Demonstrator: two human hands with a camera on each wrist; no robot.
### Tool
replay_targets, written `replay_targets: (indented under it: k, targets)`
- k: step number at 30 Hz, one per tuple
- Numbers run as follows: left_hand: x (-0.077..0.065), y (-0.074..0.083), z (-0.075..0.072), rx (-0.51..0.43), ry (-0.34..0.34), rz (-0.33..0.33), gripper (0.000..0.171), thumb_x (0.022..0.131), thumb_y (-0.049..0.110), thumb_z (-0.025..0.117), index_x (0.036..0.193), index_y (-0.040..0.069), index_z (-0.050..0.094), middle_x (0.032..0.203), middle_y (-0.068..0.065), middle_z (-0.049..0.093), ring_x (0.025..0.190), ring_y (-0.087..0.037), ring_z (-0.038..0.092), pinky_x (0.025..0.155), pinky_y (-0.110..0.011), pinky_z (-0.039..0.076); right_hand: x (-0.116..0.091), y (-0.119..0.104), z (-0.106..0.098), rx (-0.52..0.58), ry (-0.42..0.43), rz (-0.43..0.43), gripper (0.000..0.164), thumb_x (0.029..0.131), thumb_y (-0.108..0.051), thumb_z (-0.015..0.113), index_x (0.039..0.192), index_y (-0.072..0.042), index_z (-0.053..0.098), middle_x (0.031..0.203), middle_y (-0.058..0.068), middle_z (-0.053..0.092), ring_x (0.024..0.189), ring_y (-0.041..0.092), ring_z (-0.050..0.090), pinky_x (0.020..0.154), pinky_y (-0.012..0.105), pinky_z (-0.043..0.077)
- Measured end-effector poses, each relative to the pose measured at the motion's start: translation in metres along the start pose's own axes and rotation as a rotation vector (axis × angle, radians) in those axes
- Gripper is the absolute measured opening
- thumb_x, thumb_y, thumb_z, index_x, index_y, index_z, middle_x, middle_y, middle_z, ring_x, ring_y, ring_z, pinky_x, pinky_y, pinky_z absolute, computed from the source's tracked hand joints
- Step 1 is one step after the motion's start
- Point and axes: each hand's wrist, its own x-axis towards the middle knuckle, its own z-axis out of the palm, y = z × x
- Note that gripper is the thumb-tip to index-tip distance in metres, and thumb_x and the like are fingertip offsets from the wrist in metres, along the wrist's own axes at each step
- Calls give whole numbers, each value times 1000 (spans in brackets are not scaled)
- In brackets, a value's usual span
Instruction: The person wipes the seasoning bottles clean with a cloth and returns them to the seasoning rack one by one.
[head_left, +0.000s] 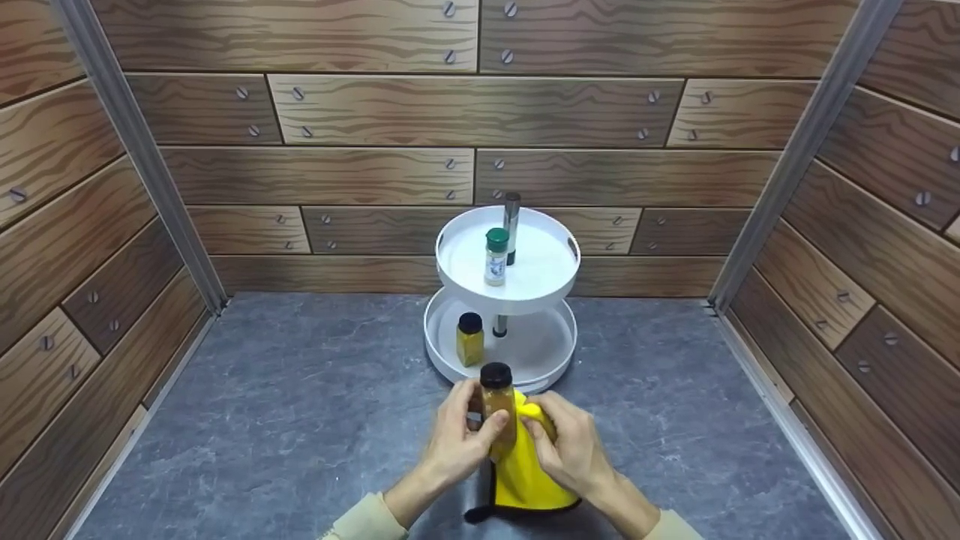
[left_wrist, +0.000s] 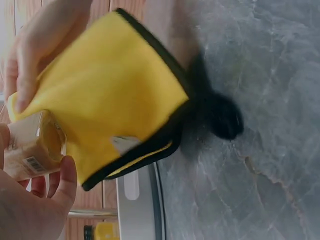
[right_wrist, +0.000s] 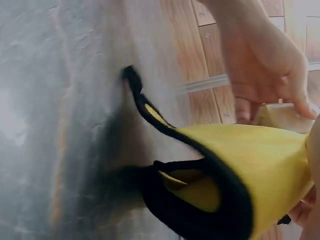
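My left hand grips a clear spice bottle with a black cap and brownish powder inside, held upright above the table. Beside it, my right hand pinches a yellow cloth edged in black, which hangs down and lies against the bottle's side. In the left wrist view a barcode label shows on the bottle, and the cloth spreads behind it. The right wrist view shows the cloth drooping in folds, with part of the bottle between the left fingers.
Just beyond my hands stands a white two-tier round stand. Its upper tray carries a green-capped shaker; its lower tray holds a black-capped bottle of yellow spice. Wood-patterned walls enclose the grey marbled table on three sides.
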Motion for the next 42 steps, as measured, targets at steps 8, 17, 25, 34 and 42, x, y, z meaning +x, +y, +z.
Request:
replay_targets:
  k: [8, 17, 25, 34, 42]
  targets:
    - [-5, -4, 4, -40, -31, 37, 32, 105, 26, 79, 130, 9, 70, 112, -11, 72, 95, -8, 72, 76, -28, 67, 21, 0, -5, 41, 38, -12, 21, 89, 8, 79, 104, -5, 73, 91, 4, 74, 78, 7, 65, 72, 20, 58]
    - [-2, -29, 5, -46, 2, 143, 36, 106, 33, 76, 133, 10, 68, 115, -10, 72, 98, -9, 73, 75, -30, 68, 16, 1, -8, 68, -55, -70, 28, 87, 9, 76, 107, -10, 72, 91, -1, 70, 78, 6, 60, 72, 19, 54]
    - [-1, 4, -4, -50, 18, -4, 26, 105, 21, 78, 126, 9, 70, 113, -9, 72, 97, -7, 71, 79, -28, 66, -1, 2, -4, 76, -63, -139, 36, 78, 9, 76, 107, -13, 74, 84, -6, 66, 72, 2, 55, 67, 12, 49]
    - [-1, 4, -1, -15, 12, 1, 30, 106, 26, 77, 129, 10, 68, 114, -9, 71, 97, -8, 70, 79, -28, 66, -2, 3, -4, -122, -24, -211, 26, 83, 2, 77, 105, -11, 73, 90, -5, 68, 76, 9, 62, 70, 23, 55]
    - [-10, -3, 9, 27, -20, 43, 32, 105, 26, 77, 131, 10, 70, 114, -8, 71, 95, -5, 69, 76, -28, 66, 8, 5, -8, -118, 66, -190, 30, 80, 7, 75, 106, -7, 75, 94, 0, 74, 81, 15, 68, 76, 27, 60]
